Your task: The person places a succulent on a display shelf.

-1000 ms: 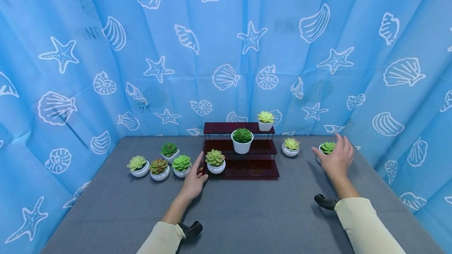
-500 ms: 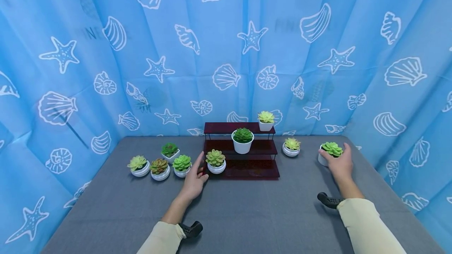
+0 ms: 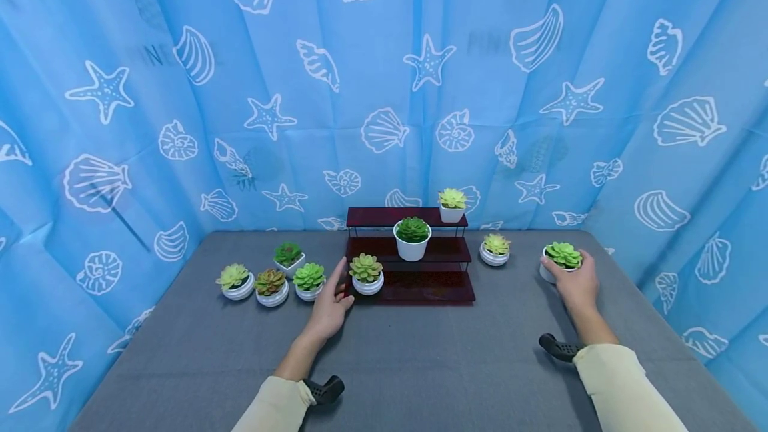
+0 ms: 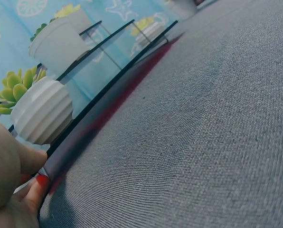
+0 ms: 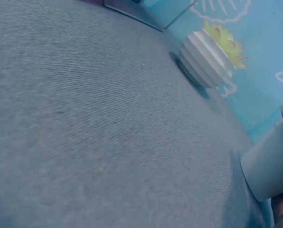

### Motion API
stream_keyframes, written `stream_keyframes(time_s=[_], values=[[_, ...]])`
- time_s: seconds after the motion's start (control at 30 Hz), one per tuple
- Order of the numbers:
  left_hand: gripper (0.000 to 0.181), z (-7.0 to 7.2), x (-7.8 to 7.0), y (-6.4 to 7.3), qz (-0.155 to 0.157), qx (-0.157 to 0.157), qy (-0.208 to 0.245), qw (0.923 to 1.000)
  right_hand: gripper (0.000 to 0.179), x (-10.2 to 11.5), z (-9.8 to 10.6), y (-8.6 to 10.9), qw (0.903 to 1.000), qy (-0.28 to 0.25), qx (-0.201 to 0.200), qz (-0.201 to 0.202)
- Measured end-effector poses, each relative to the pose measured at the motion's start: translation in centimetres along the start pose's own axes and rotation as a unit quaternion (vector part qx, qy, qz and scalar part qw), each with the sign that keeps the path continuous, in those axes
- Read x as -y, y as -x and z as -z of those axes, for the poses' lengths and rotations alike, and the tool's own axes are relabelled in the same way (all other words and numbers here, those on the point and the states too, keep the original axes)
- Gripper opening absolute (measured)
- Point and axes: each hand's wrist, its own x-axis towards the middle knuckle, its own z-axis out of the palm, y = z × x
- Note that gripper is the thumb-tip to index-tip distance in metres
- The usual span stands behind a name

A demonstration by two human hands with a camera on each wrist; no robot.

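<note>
My right hand [image 3: 577,280] grips a white pot with a bright green succulent [image 3: 563,255] at the table's back right, thumb on its near left side. In the right wrist view only fingertips and part of that white pot [image 5: 269,164] show at the edge. My left hand [image 3: 330,302] is at the left front corner of a dark red three-tier shelf [image 3: 429,287]. In the left wrist view its thumb [image 4: 33,159] and a fingertip pinch the shelf's corner. Right beside it, a ribbed white pot with a yellow-green succulent [image 3: 367,275] stands on the bottom tier.
A dark green succulent [image 3: 412,240] stands on the middle tier, a pale one [image 3: 452,205] on the top tier's right end. Several potted succulents [image 3: 272,287] cluster left of the shelf. Another yellow one [image 3: 495,250] stands right of it. A blue shell-patterned curtain [image 3: 384,85] surrounds the table.
My right hand has closed round the green succulent's pot at the right and moved it slightly toward me and to the right. My left hand has stayed at the shelf's corner.
</note>
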Motion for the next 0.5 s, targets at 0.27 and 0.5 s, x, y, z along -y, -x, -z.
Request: stream_keyframes(time_s=[0.27, 0.5], values=[[0.078, 0.0, 0.0, 0.0, -0.002, 0.003, 0.009, 1.0, 0.087, -0.4, 0.1, 1.2, 1.0, -0.006, -0.004, 0.0], [0.078, -0.1, 0.3, -0.1, 0.006, -0.006, 0.003, 1.0, 0.086, 0.0, 0.3, 2.6, 0.9999, -0.014, -0.001, 0.002]])
